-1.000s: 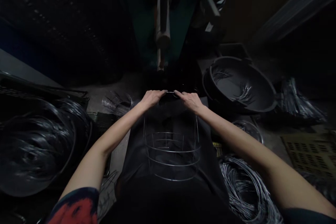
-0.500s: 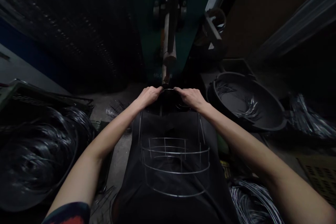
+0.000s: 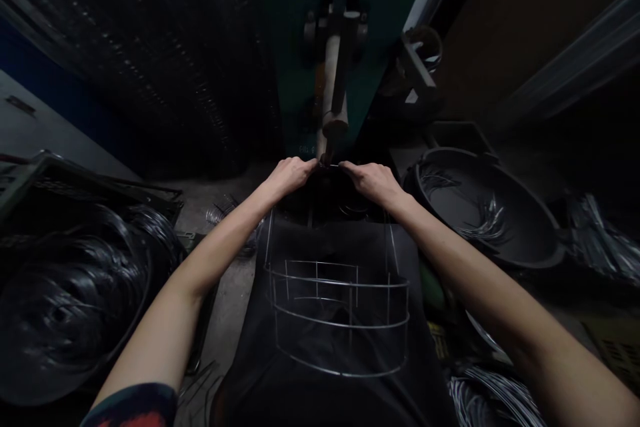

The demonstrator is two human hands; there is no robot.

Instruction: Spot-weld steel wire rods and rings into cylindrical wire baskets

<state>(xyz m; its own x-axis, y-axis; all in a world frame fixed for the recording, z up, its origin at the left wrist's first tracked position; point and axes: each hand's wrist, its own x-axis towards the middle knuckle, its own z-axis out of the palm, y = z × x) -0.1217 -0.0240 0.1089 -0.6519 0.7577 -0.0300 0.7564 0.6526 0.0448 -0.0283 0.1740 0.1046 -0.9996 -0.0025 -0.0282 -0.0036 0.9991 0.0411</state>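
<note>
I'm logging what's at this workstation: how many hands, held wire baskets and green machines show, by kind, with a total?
Hands: 2, the left hand and the right hand
Held wire baskets: 1, the wire basket gripped by both
Green machines: 1, the green machine straight ahead
Total: 4

A basket-like frame of thin silvery wire [image 3: 351, 326] hangs in the middle of the scene, its see-through body on the near side. Curved hoops [image 3: 341, 374] are joined by short uprights [image 3: 351, 307]; long side wires [image 3: 269, 240] run left and right toward the far end, where a narrow crosswire [image 3: 333, 165] shows.
</note>
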